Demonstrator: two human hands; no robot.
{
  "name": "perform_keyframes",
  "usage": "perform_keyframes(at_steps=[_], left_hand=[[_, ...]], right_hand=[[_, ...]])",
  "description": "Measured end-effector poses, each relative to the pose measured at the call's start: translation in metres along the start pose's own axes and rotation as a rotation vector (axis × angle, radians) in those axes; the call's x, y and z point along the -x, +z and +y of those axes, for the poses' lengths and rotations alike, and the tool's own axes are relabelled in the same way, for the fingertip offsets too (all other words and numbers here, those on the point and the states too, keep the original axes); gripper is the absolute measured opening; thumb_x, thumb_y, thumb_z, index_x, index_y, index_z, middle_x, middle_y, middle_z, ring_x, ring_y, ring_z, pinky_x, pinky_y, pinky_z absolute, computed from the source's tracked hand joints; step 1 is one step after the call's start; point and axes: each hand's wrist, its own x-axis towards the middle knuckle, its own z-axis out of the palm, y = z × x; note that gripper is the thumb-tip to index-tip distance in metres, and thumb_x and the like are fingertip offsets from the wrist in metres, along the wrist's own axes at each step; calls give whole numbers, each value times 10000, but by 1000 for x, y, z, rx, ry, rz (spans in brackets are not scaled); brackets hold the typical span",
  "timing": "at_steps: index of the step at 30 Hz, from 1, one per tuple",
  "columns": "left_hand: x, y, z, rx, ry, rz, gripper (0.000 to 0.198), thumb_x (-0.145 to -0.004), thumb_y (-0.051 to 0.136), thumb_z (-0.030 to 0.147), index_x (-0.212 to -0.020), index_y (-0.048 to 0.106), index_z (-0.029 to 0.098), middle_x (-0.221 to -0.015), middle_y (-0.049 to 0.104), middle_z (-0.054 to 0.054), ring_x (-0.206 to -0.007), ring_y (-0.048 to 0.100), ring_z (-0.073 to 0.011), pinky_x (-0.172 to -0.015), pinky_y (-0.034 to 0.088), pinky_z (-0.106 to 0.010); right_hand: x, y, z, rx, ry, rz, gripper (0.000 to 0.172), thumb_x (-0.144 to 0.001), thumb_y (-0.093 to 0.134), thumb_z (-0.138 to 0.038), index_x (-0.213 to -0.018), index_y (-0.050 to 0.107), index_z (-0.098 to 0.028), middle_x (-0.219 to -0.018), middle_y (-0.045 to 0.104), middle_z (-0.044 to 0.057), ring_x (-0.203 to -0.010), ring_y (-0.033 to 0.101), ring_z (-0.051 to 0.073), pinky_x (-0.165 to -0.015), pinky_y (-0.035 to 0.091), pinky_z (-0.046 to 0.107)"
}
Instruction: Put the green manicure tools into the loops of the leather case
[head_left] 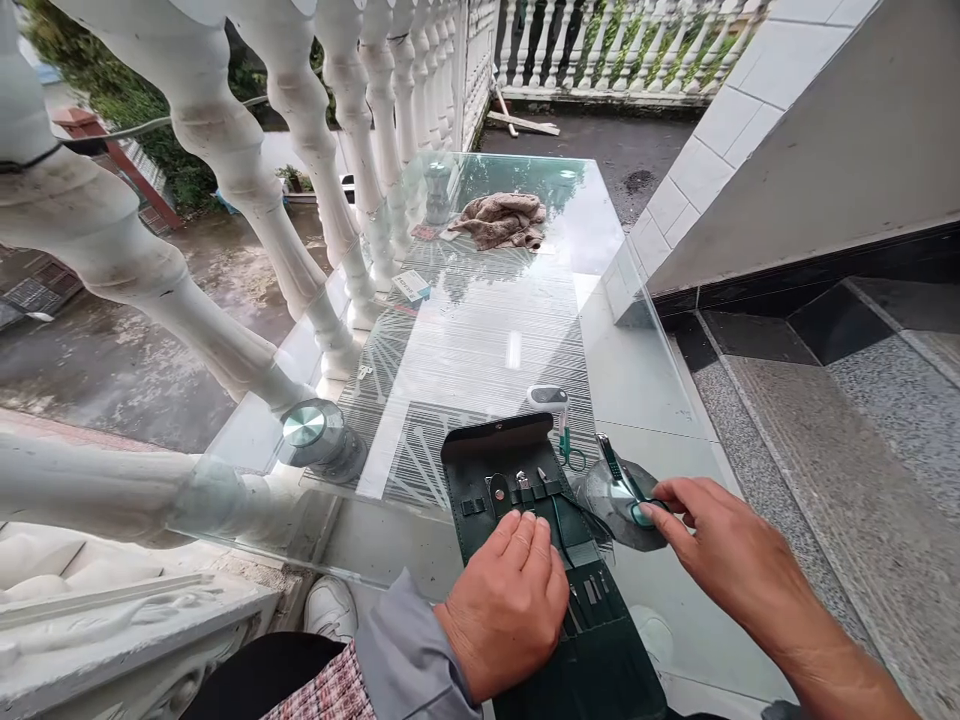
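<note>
Near glass tabletop edge (664, 340), right hand (720, 540).

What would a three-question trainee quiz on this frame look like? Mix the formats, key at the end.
1. Which hand pinches the small tool beside the open green case?

2. Multiple choice. The left hand is:
A. on a baluster
B. over the case
C. on the steps

3. True or false: the brown cloth lies toward the far end of the glass table.

Key:
1. The right hand.
2. B.
3. True.
</note>
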Motion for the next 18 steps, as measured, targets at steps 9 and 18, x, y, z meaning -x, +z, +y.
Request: perform_keyframes(at_steps=[9, 18], left_hand=[[-1, -2, -1, 4, -6, 19, 214, -858, 471, 170, -983, 615, 72, -1105, 641, -169, -1043, 605, -259, -955, 442, -408], [0, 1, 0, 3, -3, 31, 227, -855, 455, 158, -996, 610, 70, -1114, 635, -173, -1046, 603, -262, -955, 442, -414]], right_hand=[[-2, 0, -1, 0, 29, -63, 221, -780, 417, -431, -706, 492, -237, -752, 569, 36, -583, 518, 175, -487, 354, 286], [0, -4, -3, 37, 2, -68, 170, -777, 425, -370, -713, 499, -230, -743, 556, 36, -629, 532, 185, -526, 363, 296]])
